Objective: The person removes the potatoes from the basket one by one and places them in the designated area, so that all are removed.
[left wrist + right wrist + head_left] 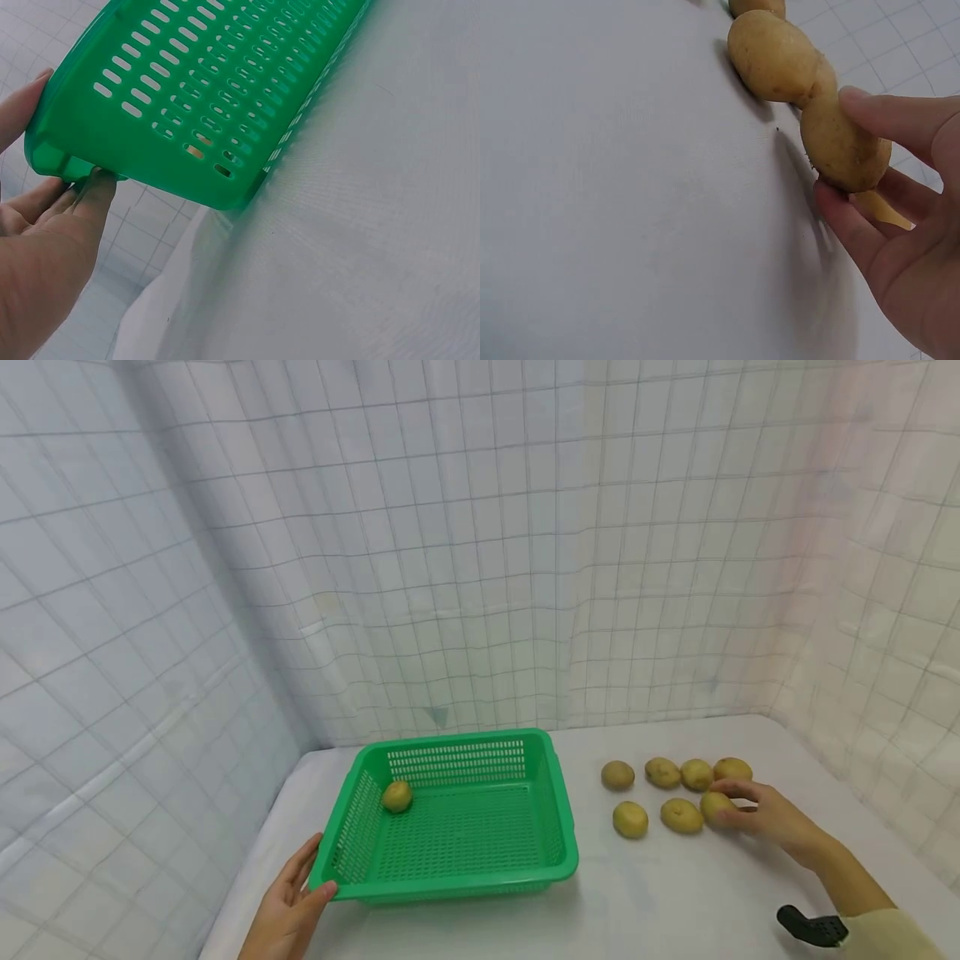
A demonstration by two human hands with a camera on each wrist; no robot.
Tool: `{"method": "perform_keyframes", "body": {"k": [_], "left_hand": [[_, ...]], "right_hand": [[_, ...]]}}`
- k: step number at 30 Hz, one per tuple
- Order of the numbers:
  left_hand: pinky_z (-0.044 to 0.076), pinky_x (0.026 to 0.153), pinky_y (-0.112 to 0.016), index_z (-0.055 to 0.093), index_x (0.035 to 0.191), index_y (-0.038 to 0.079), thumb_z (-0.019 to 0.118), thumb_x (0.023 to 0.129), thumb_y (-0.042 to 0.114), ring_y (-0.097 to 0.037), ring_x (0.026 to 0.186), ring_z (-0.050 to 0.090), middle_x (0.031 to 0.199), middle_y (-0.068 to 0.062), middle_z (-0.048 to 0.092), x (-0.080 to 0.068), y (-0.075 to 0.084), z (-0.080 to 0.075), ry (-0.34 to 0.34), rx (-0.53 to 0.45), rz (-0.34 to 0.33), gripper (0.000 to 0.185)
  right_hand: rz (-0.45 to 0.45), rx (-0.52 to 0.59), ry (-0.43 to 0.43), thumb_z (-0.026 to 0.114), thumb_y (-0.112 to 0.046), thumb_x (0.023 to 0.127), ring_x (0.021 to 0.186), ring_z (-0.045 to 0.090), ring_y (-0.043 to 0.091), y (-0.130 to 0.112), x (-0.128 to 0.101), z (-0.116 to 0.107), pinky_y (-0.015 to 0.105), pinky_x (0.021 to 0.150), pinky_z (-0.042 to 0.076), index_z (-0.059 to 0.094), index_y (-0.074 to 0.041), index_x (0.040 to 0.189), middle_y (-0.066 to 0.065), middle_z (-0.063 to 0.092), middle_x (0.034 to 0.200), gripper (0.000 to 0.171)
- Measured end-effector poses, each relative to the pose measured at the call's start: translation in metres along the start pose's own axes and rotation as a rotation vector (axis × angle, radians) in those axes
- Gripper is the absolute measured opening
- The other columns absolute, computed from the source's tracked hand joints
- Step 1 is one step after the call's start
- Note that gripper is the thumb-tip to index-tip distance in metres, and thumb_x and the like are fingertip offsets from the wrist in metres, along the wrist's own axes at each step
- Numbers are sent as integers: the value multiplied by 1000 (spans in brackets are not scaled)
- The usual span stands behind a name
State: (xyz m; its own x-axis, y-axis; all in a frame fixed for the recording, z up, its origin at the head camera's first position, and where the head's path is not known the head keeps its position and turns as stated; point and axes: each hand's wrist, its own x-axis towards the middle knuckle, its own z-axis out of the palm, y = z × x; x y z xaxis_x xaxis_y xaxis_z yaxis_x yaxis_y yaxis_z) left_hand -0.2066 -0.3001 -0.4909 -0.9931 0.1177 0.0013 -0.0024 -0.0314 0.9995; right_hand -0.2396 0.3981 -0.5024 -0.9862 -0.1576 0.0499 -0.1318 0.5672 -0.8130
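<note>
- Right hand (765,814) on the counter (675,893), far-right side; fingers (900,120) and thumb pinching a potato (716,806) at the right end of the near row.
- Wrist view: that potato (845,142) sits betw. thumb and fingertips, low at the counter, touching another potato (772,54) just beyond it.
- Loose potatoes in 2 rows right of the basket: far row of four (618,774), near row incl. two more (631,819).
- Left hand (288,906) at near-left corner of green basket (450,881); fingers (90,199) fairly straight under the rim, thumb on the outer wall.
- One potato inside (397,796), far-left part of basket.
</note>
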Motion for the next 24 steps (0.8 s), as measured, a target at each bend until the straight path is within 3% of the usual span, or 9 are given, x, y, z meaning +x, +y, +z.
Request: {"method": "perform_keyframes", "body": {"k": [5,11,18,24], "left_hand": [[48,97,-16,2,166,4,60,106,10,15,120,45,169,-23,-2,-1,0,-1,-3,2,18,84],[48,97,-16,2,166,3,61,105,9,16,118,46,169,-24,-3,0,0,0,-4,-11,15,84],[47,99,-16,1,166,4,61,105,10,16,118,45,169,-22,-2,1,2,0,2,-12,5,85],[48,98,-17,1,165,2,61,105,7,14,119,48,168,-25,-3,0,2,1,-6,-32,20,85]], "right_hand": [[25,-41,-17,74,-25,99,129,47,53,4,-1,2,46,93,56,54,7,142,30,50,144,57],[35,-54,-8,74,-27,99,127,50,53,6,0,3,45,92,56,54,7,143,32,49,144,59],[92,-71,3,75,-32,98,122,55,53,9,1,-1,56,93,54,54,7,142,35,50,141,63],[98,-65,-1,74,-31,98,121,56,51,5,-1,-6,53,91,55,54,8,140,34,51,140,61]]}}
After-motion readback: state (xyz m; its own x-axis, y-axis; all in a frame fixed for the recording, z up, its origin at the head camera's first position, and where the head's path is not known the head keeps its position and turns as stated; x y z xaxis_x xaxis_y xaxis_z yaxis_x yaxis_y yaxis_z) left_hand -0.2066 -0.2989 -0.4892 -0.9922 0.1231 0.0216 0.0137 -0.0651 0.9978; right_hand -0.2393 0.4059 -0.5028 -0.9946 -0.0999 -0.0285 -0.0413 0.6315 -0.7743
